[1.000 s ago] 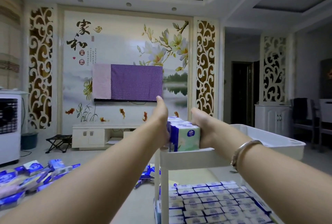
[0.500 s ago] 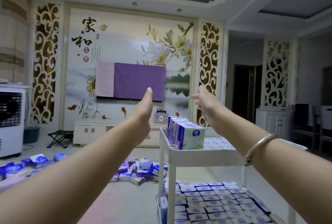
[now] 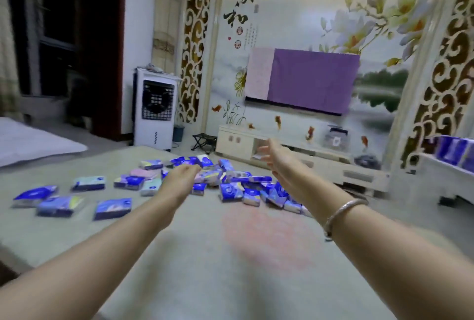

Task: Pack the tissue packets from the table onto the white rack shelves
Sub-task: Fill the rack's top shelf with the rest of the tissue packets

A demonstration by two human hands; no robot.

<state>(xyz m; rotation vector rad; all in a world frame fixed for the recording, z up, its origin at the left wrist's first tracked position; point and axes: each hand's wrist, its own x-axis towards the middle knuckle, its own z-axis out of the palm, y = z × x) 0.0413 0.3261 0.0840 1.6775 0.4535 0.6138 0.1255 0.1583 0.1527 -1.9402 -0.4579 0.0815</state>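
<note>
Left hand (image 3: 179, 178) and right hand (image 3: 278, 158): both empty, fingers loose, above the table (image 3: 205, 255). Tissue packets (image 3: 230, 186) scattered at 12 o'clock; rack (image 3: 441, 165) at 3 o'clock.

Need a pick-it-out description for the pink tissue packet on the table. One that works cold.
Start at the grey table and find the scattered tissue packets at its far side. Just left of the left hand, in the cluster's back row, lies the pink packet. Its neighbours are blue or pale green; it alone is plain pink.
</note>
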